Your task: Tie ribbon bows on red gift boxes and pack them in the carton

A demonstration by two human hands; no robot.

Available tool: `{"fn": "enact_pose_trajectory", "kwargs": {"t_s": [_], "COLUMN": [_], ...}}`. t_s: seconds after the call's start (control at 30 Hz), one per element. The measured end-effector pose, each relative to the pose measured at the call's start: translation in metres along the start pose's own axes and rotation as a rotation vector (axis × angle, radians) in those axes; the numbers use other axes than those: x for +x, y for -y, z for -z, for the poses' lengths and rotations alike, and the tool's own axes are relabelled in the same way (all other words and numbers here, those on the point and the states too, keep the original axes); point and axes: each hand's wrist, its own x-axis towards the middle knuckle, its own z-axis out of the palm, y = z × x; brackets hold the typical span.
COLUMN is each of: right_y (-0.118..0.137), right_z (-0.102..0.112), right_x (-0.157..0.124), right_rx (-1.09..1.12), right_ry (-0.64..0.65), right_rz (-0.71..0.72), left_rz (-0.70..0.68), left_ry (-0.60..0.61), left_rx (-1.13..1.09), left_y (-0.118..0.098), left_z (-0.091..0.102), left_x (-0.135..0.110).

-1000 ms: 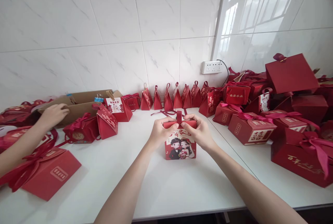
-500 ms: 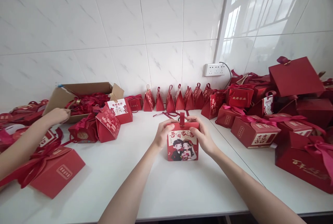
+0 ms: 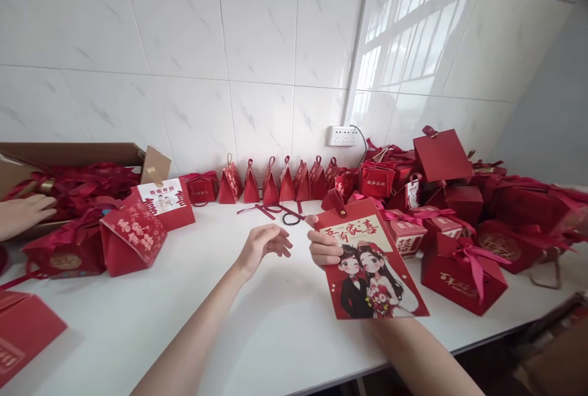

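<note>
A red gift box (image 3: 362, 285) with a cartoon bride and groom and gold-and-red lettering is tilted above the white table, right of the middle. My right hand (image 3: 324, 246) grips it, fingers curled over its left edge; the thumb and palm are hidden behind it. My left hand (image 3: 264, 247) holds nothing and hovers to the left of the box, fingers apart and slightly curved. Behind the hands, a black ring (image 3: 290, 219) and dark red ribbon strips (image 3: 269, 208) lie on the table (image 3: 257, 347).
A row of small red tent-shaped boxes (image 3: 271, 184) stands along the tiled wall. At right is a pile of red ribboned boxes (image 3: 463, 273). Left, another person's hand (image 3: 30, 213) is at a cardboard box (image 3: 92, 154) of red ribbons, with red boxes (image 3: 133, 236) in front.
My left hand has let go of the box. My right hand has lifted it up, nearer and rightward. The view has turned right, and the other person's hand has shifted over the cardboard box.
</note>
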Motion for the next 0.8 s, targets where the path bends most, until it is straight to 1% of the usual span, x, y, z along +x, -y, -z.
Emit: {"fn": "enact_pose_trajectory", "kwargs": {"t_s": [0.03,0.1,0.13,0.17,0.23,0.3,0.37,0.43,0.5,0.53,0.6,0.63,0.67,0.73,0.8], "right_y": [-0.002,-0.004,-0.004,-0.004,0.0,0.008,0.016,0.023,0.026,0.025,0.022,0.019,0.016,0.01,0.006], "right_z": [0.0,-0.001,-0.003,-0.004,-0.005,-0.004,-0.002,0.0,0.001,0.001,0.0,-0.001,-0.002,-0.004,-0.007], "right_x": [-0.001,-0.002,-0.002,-0.002,-0.001,0.001,0.002,0.002,0.001,0.001,0.0,0.001,0.001,0.001,0.0], "right_rx": [0.204,0.669,0.861,0.987,1.129,1.171,1.149,1.125,1.103,1.083,1.017,0.983,0.956,0.915,0.878], "right_ry": [0.094,0.273,0.335,0.375,0.431,0.442,0.382,0.296,0.135,0.024,-0.191,-0.238,-0.225,-0.121,-0.026], "right_rz": [-0.052,-0.204,-0.283,-0.351,-0.463,-0.556,-0.635,-0.682,-0.712,-0.725,-0.756,-0.767,-0.772,-0.763,-0.713], "left_rz": [0.004,0.01,0.011,0.01,0.005,0.0,0.006,0.019,0.038,0.048,0.074,0.087,0.103,0.15,0.194], "left_ry": [0.008,0.013,0.015,0.016,0.024,0.033,0.026,-0.002,-0.03,-0.038,-0.04,-0.031,-0.016,0.007,0.014], "left_rx": [0.023,0.053,0.06,0.063,0.056,0.029,-0.015,-0.094,-0.182,-0.209,-0.2,-0.178,-0.159,-0.154,-0.164], "left_y": [0.0,0.0,0.0,0.001,0.002,0.003,0.004,0.005,0.005,0.005,0.005,0.006,0.006,0.006,0.006], "left_z": [-0.001,-0.002,-0.003,-0.003,-0.003,-0.002,-0.002,-0.001,-0.001,-0.002,-0.002,-0.002,-0.002,-0.001,-0.001], "left_x": [-0.001,-0.002,-0.002,-0.002,-0.001,0.001,0.002,0.002,0.002,0.002,0.002,0.002,0.002,0.002,0.002]}}
